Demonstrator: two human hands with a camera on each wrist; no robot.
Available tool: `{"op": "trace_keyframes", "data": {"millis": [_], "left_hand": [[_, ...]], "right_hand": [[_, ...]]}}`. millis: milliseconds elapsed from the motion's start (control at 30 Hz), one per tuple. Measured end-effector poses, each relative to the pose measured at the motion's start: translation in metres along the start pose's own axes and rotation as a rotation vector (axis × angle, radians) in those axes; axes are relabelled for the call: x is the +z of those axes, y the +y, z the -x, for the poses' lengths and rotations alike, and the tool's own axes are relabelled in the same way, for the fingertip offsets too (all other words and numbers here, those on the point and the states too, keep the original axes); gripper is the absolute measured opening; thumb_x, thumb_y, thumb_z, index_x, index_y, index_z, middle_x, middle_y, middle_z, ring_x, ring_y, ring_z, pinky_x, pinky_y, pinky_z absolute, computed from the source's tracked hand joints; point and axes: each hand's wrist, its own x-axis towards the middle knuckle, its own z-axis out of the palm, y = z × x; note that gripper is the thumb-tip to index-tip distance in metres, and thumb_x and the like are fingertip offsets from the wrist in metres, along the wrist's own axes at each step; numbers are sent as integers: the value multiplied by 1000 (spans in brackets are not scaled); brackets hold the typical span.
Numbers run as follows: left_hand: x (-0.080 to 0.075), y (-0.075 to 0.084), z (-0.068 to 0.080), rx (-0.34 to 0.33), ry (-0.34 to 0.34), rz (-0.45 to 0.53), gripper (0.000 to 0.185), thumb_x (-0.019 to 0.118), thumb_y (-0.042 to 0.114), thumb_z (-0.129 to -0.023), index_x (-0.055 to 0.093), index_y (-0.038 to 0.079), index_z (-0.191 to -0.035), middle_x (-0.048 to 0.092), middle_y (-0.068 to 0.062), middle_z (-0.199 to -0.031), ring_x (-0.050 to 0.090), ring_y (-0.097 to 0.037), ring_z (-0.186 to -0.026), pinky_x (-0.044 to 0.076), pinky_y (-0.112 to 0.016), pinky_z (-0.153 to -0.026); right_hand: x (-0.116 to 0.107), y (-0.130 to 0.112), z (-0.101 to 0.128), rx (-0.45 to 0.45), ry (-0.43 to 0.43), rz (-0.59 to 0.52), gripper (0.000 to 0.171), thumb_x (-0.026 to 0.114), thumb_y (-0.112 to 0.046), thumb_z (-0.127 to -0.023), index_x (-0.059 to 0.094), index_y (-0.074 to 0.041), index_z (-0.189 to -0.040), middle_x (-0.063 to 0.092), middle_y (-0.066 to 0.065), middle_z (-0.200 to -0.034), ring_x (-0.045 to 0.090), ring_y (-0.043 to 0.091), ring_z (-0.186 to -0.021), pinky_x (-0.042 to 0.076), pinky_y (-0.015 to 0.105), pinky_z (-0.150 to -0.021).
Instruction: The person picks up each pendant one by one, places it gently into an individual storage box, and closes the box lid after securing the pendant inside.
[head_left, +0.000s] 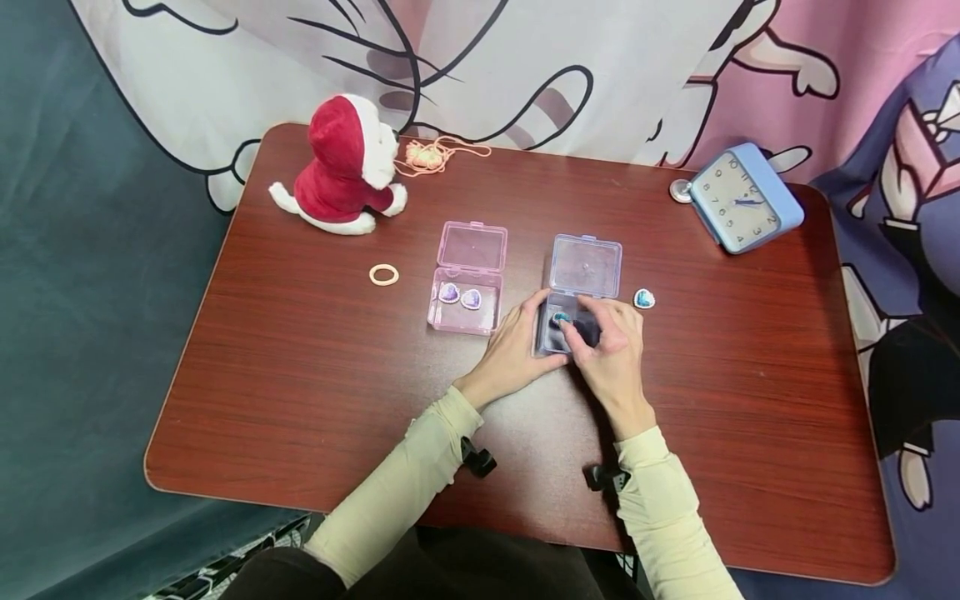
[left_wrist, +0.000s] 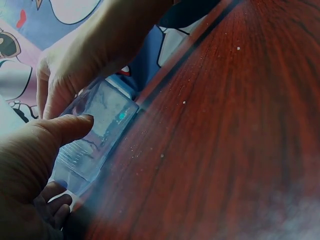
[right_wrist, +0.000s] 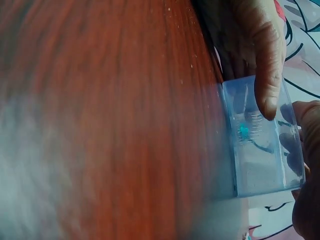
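One person's left hand (head_left: 516, 337) grips the side of a small, clear, blue-tinted plastic box (head_left: 552, 340), thumb along its front wall. Above the box's opening bends the right hand (head_left: 615, 348), thumb and forefinger apart; I cannot tell whether it touches the glinting teal stone with a pale edge (head_left: 559, 317) inside, towards the left. Stretchy cream sleeves (head_left: 405, 462) cover both forearms, and a small black device is strapped at each wrist.

The box is rectangular, smooth and glossy, its hinged lid (head_left: 587, 265) raised at the back. Just left stands a matching see-through pink plastic box (head_left: 465, 321), also open, with two lilac, white-rimmed stones in it. Right of the blue box lies a loose teal, white-rimmed stone (head_left: 643, 298).

All this rests on a reddish-brown, wood-grained table (head_left: 750, 400) with rounded corners. Farther off I see a pale ring (head_left: 384, 275), a plush toy in a red hooded outfit (head_left: 337, 167), a loose tangle of peach string (head_left: 427, 156) and a tilted, square, light-blue clock (head_left: 742, 200). Behind hangs a cartoon-printed curtain (head_left: 637, 50).
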Motion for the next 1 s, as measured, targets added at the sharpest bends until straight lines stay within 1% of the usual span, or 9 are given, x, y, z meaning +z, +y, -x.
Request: {"op": "trace_keyframes", "data": {"millis": [200,267,400,500,600,700,833,933,1000], "left_hand": [[-1,0,0,13,17,-7,106,91,35,-83,26,13,-164,52,-17,-154,53,-32,-135,43,-50,-113],[0,0,0,19,18,-6,107,91,35,-83,26,12,-164,52,-17,-154,53,-32,-136,42,-50,-114],[1,0,-1,21,16,-5,107,91,34,-83,26,12,-165,50,-17,-156,51,-32,-138,40,-50,-117],[1,0,0,13,14,1,107,91,34,-83,25,14,-165,50,-17,-156,50,-32,-139,40,-50,-117],[1,0,0,7,14,-4,106,90,35,-83,25,15,-165,51,-16,-156,50,-31,-139,40,-49,-117],[2,-1,0,8,16,-11,106,90,35,-83,26,14,-164,51,-16,-156,50,-31,-140,40,-50,-117],[2,-1,-1,10,16,-16,106,91,35,-83,26,14,-164,51,-16,-155,51,-31,-139,40,-50,-117],[2,-1,-1,14,18,-15,106,91,35,-83,26,13,-164,52,-16,-154,51,-31,-139,41,-49,-116],[2,-1,-1,16,19,-15,105,91,35,-83,27,13,-164,52,-16,-154,51,-31,-138,41,-49,-116]], "right_hand": [[-11,5,-3,67,66,-14,35,87,-6,-82,76,4,-113,76,20,-99,62,43,-102,42,56,-93],[-17,9,-5,116,109,-13,32,87,-6,-82,77,2,-112,77,18,-97,63,41,-102,43,53,-91],[-29,24,-8,230,185,-14,31,87,-6,-83,79,-1,-113,78,17,-97,65,37,-102,43,40,-89],[-35,40,-8,305,207,-9,35,87,-8,-83,78,-2,-116,78,17,-102,64,37,-105,42,38,-90],[-38,56,-6,352,173,29,47,88,-11,-82,73,-1,-126,75,21,-113,61,41,-110,44,48,-94],[-39,70,-4,397,95,52,69,91,-16,-79,62,0,-140,67,24,-127,56,44,-120,41,57,-102],[-39,82,-3,445,0,66,93,94,-24,-76,46,-4,-153,57,25,-138,48,45,-132,33,60,-113],[-39,86,-4,448,-28,78,99,95,-28,-76,42,-5,-156,55,25,-140,45,46,-134,29,62,-115],[-38,87,-4,446,-38,86,99,94,-28,-76,42,-4,-156,55,25,-140,45,47,-134,28,63,-114]]}}
